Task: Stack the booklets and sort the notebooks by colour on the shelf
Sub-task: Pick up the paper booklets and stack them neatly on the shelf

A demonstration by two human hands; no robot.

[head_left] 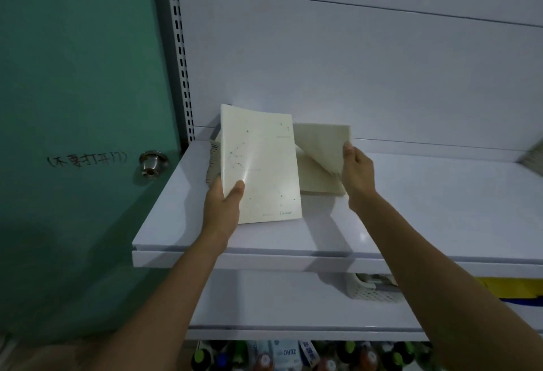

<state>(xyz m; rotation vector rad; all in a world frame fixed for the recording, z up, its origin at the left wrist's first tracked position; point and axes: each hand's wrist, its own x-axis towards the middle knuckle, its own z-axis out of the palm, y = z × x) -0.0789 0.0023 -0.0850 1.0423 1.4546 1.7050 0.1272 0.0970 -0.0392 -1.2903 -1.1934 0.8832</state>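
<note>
My left hand (pixel 224 209) grips the lower left corner of a cream notebook (pixel 264 165) with a faint constellation print, tilted up above the white shelf (pixel 411 209). Behind its left edge a thinner booklet (pixel 214 162) with printed text shows. To the right, my right hand (pixel 357 169) pinches the right edge of a beige booklet (pixel 323 144) and lifts it off a small beige stack (pixel 317 182) lying flat on the shelf.
A green door (pixel 82 106) with a metal knob (pixel 152 163) stands close at the left. A slotted upright (pixel 182 62) borders the shelf. Below, a white basket (pixel 373 290) sits on a lower shelf and several bottles (pixel 293 356) stand underneath.
</note>
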